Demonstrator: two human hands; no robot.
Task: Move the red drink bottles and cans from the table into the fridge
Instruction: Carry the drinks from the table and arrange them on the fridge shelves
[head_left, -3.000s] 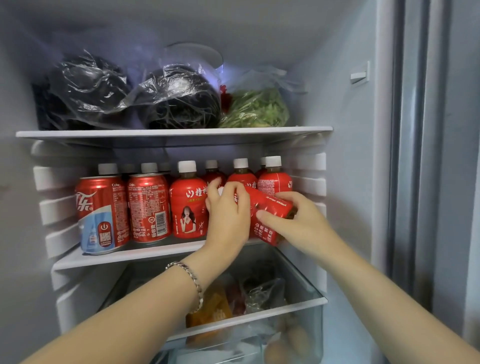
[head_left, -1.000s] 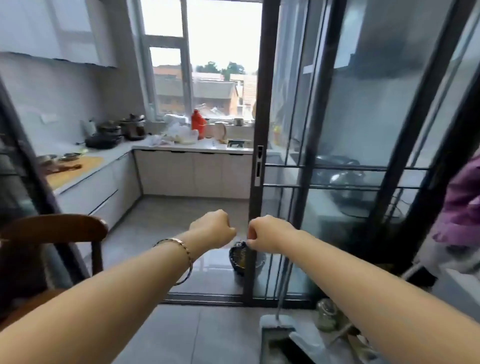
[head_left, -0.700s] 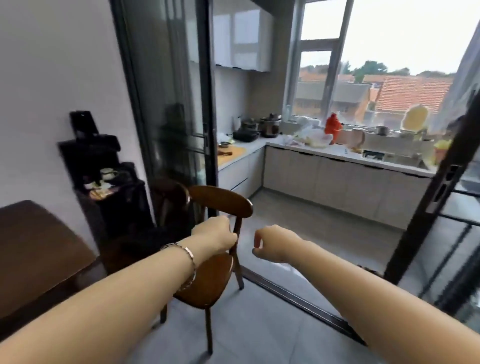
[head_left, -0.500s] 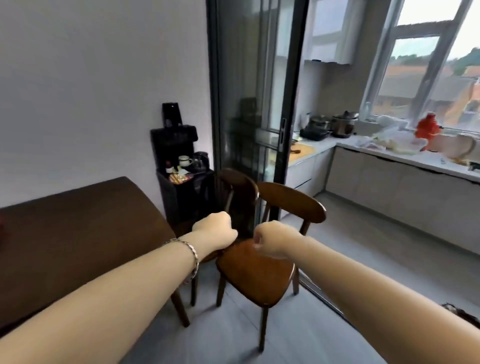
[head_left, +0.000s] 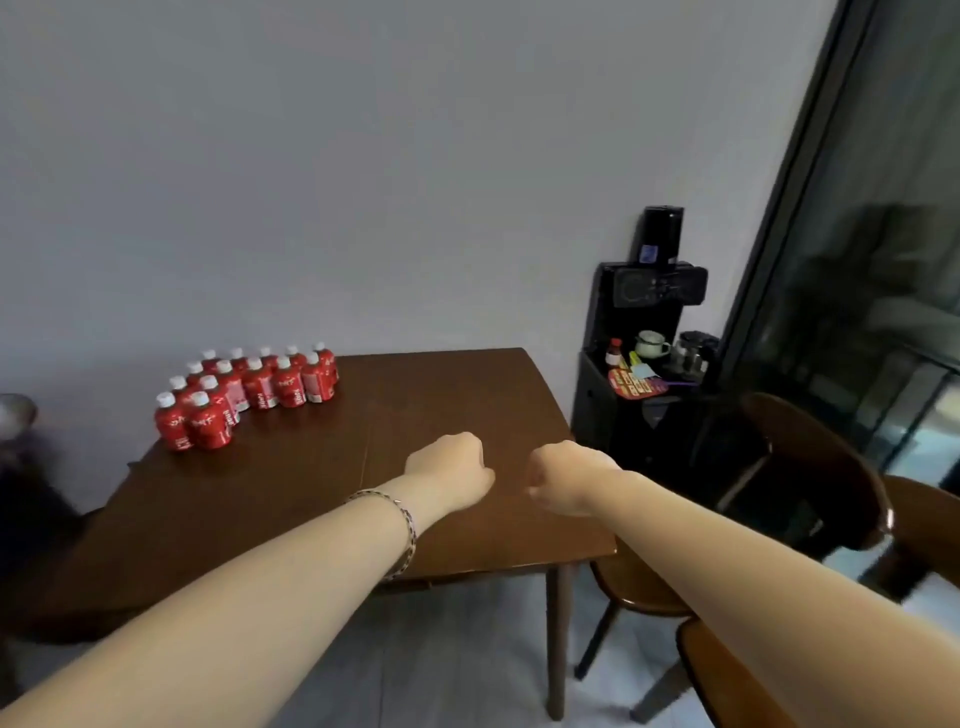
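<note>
Several red drink bottles (head_left: 249, 395) with white caps stand in rows at the far left corner of a dark wooden table (head_left: 322, 499), close to the wall. My left hand (head_left: 452, 475) and my right hand (head_left: 566, 483) are held out side by side above the table's near right part, both curled into fists with nothing in them. Both hands are well to the right of the bottles and apart from them. The fridge is out of view.
A black stand (head_left: 649, 395) with a water dispenser, a cup and small items is beside the table's right end. Wooden chairs (head_left: 810, 493) stand at the right, in front of a dark glass sliding door (head_left: 852, 260). Grey floor lies below.
Three seconds ago both hands were setting a red can on the fridge shelf. Since then the view has swung left past the kitchen and chairs to the table; both hands stay fisted and hold nothing.
</note>
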